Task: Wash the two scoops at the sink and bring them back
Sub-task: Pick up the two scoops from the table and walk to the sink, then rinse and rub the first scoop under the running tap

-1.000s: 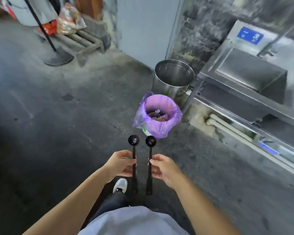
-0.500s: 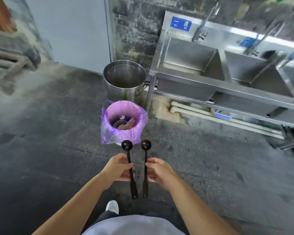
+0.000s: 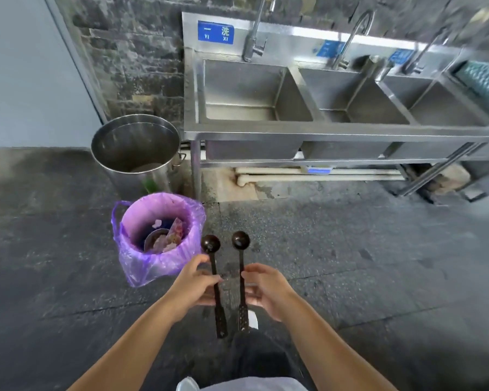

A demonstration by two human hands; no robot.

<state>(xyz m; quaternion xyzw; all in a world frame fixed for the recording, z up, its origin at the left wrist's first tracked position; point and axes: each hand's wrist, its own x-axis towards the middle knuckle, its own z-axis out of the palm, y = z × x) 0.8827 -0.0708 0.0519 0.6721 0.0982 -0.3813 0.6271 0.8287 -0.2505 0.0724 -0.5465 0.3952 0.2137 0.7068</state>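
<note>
The left hand (image 3: 194, 286) pinches the handle of the left scoop (image 3: 214, 280) between thumb and fingers (image 3: 209, 279), and the right hand (image 3: 268, 289) pinches the handle of the right scoop (image 3: 241, 275) the same way. Both dark scoops are held in the air in front of the person, side by side and apart, round bowls pointing away and handle ends toward the body. Just to the left of the left scoop stands a bin lined with a purple bag (image 3: 156, 241), with scraps inside. Beyond it a large steel pot (image 3: 137, 153) sits on the dark floor (image 3: 350, 249). Ahead, against the stone wall, stands a steel sink (image 3: 254, 128) with three basins in a row, a faucet (image 3: 256, 32) over the leftmost basin and a blue sign (image 3: 215, 32) beside it.
</note>
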